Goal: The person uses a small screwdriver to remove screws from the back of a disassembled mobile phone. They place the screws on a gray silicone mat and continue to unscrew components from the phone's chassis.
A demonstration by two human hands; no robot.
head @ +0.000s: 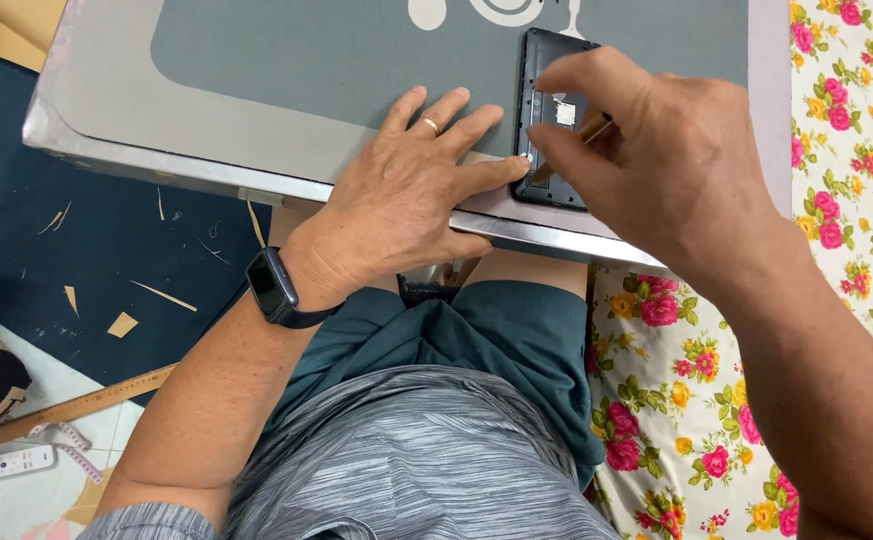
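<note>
Device: a small black device point(554, 120) lies back-up near the front edge of a grey surface point(256, 110), its rear cover off and the inner compartment exposed.
Compartment: inside, a small white label and dark parts show; the rest is hidden by the fingers.
Right hand: the right hand point(656, 160) pinches a thin tan-handled tool point(581, 140), its grip clenched on the handle, the tip down in the open compartment.
Left hand: the left hand point(406, 190), ring on one finger and dark watch on the wrist, lies flat on the surface, grip released, its forefinger tip touching the device's lower left edge.
Progress: judging from the open back, the opening is done and work inside looks under way; nothing is refitted.
Surroundings: a floral cloth point(856, 150) lies at right; a wooden ruler point(66, 408), a white remote point(8, 464) and paper scraps lie on the floor at left.
</note>
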